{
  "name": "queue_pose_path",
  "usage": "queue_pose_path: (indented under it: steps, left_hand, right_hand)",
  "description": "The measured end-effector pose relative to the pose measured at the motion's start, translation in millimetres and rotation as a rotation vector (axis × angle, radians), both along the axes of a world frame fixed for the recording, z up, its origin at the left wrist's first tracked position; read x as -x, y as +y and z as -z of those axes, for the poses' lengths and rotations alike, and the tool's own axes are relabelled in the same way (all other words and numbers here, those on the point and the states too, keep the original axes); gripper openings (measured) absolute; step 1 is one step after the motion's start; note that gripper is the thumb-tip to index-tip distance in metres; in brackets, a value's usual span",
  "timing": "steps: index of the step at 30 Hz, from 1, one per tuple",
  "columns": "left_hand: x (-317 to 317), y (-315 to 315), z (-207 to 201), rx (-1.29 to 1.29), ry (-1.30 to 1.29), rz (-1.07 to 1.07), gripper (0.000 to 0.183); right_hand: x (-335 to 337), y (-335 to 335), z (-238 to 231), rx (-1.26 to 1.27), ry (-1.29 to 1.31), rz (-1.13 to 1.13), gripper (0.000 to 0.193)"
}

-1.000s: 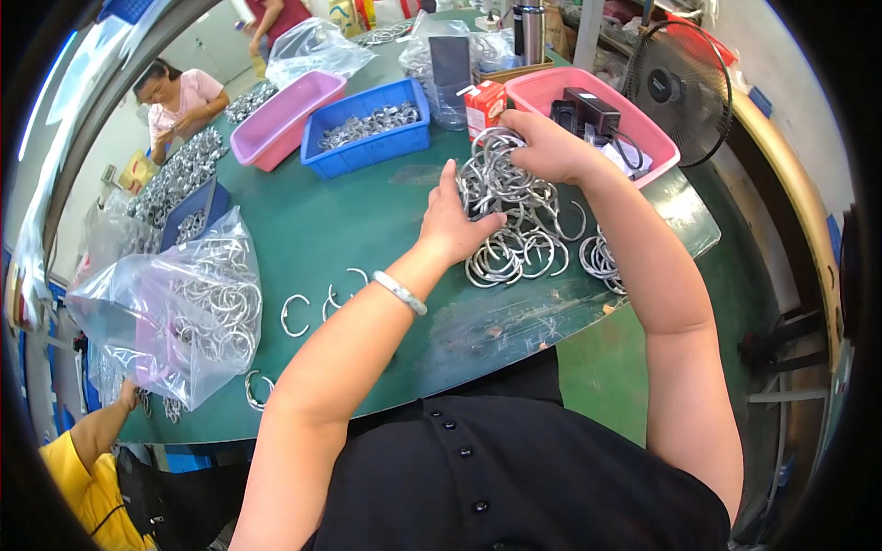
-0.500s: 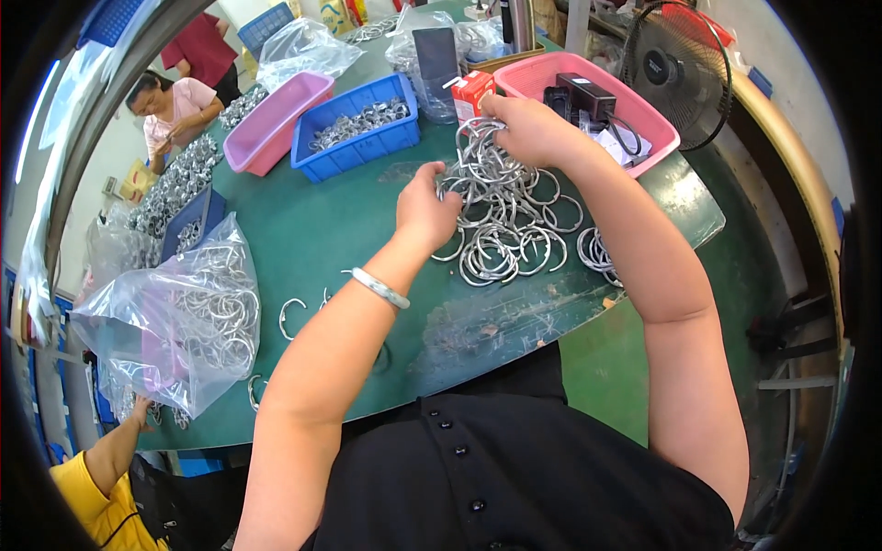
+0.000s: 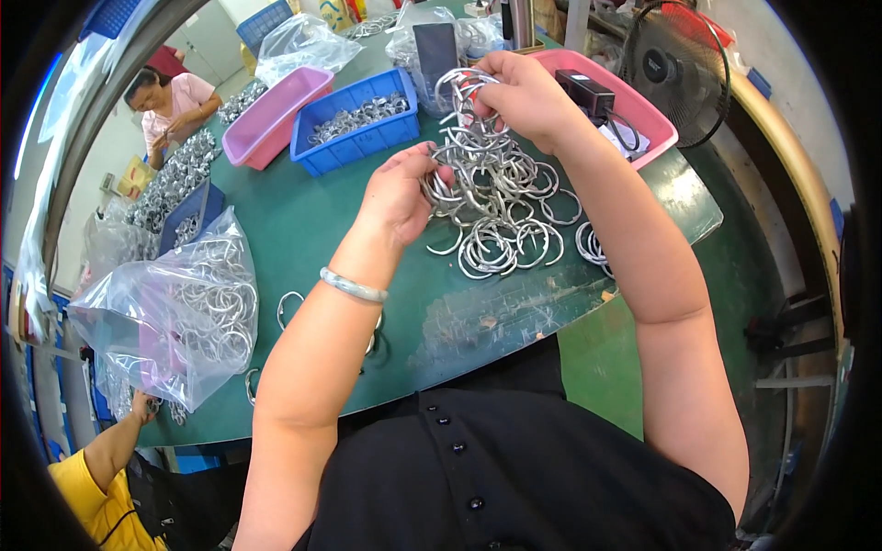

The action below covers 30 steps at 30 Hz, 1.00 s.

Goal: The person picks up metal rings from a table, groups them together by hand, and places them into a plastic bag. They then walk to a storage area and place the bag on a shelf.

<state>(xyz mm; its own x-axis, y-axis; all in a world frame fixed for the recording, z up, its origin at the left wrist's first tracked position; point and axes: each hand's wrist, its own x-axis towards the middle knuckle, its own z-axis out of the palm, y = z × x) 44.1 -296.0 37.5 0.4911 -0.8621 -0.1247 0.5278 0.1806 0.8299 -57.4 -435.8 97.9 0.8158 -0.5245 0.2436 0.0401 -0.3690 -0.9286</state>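
A tangled heap of open silver metal rings [image 3: 496, 241] lies on the green table in front of me. My right hand [image 3: 525, 99] is closed on a bunch of these rings [image 3: 469, 87] and holds it up over the far end of the heap; linked rings hang down from it. At the heap's left edge my left hand [image 3: 401, 190] has its fingers curled round some of the rings, thumb toward the heap. A pale bangle [image 3: 354, 286] circles my left wrist. A few loose rings lie beside and partly under my left forearm.
Beyond my hands stand a blue bin of metal parts [image 3: 357, 147], a pink-purple tub [image 3: 266, 133] and a pink basket [image 3: 663, 129] with a black box. A clear bag of rings [image 3: 216, 317] is at left. Two co-workers sit on the left; a fan [image 3: 654, 66] stands right.
My right hand has risen with its bunch of rings, stretching the tangle upward. My left hand has shifted slightly left and farther away, still at the rings.
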Motion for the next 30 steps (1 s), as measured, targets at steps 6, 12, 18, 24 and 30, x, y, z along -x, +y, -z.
queue_pose_path:
  steps: [6, 12, 18, 24, 30]
  left_hand:
    - [8.0, -0.3, -13.9, 0.02, 0.071, 0.028, 0.022]
    - [7.0, 5.5, -16.3, 0.105, 0.364, 0.208, 0.055]
    - [-3.0, 4.9, -20.8, 0.094, 0.32, 0.187, 0.051]
    - [-4.1, 4.3, -33.5, 0.087, 0.242, 0.149, 0.031]
    - [6.6, 1.3, -51.2, 0.096, 0.07, 0.129, 0.021]
  right_hand:
    - [-12.9, 8.0, -2.0, 0.248, -0.165, 0.056, 0.016]
    - [-17.2, 24.7, 7.3, 0.653, 0.052, -0.025, 0.029]
    - [-4.3, 38.8, -6.2, 0.638, 0.099, -0.453, 0.03]
    - [17.9, 39.9, -15.5, 0.421, 0.117, -0.499, 0.037]
    - [23.5, 38.2, -7.1, 0.692, -0.274, -0.291, 0.049]
